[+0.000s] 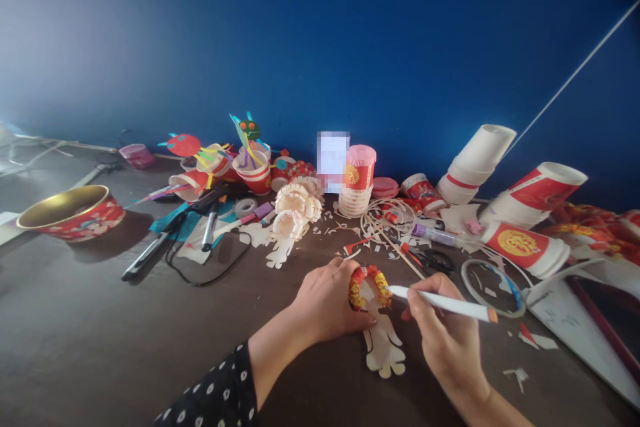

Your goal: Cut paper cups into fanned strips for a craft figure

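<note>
Right hand (445,337) gripping white marker (463,307) pen-style, probably for tip control | left hand (327,297) clasping paper cutout (383,345) by its ruffled rim (383,289), probably steadying it

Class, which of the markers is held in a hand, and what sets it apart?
The white marker with the orange end: the right hand grips it, whereas the silver-and-black marker lies untouched among the clutter further left.
</note>
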`<act>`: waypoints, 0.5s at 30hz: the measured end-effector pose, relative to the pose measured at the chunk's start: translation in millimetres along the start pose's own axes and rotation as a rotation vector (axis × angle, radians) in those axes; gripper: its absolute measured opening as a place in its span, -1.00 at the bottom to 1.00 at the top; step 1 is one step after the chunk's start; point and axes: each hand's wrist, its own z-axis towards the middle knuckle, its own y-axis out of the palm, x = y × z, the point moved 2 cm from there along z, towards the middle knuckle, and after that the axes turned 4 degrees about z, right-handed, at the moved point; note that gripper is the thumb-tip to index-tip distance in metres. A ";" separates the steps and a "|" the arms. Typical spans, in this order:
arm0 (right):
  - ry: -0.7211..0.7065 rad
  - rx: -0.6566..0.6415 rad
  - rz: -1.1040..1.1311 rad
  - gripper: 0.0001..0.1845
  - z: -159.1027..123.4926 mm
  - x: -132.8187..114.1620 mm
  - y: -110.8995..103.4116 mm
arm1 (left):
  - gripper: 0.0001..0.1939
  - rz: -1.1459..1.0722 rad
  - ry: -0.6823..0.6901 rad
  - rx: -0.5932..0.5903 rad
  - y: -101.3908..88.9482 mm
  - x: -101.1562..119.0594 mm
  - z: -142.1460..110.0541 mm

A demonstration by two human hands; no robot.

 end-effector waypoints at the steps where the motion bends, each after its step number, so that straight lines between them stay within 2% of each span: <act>1: 0.001 -0.004 0.004 -0.81 -0.1 -0.1 -0.5 | -0.42 -0.008 0.012 -0.006 -0.9 -0.1 -0.2; 5: 0.004 -0.023 0.001 -0.80 -0.7 0.1 -1.1 | -0.42 -0.030 0.052 -0.028 -3.2 -0.8 -0.9; 15: 0.002 -0.096 -0.103 -0.78 -2.9 3.8 1.9 | -0.49 0.022 0.038 -0.017 -0.4 -1.5 -0.5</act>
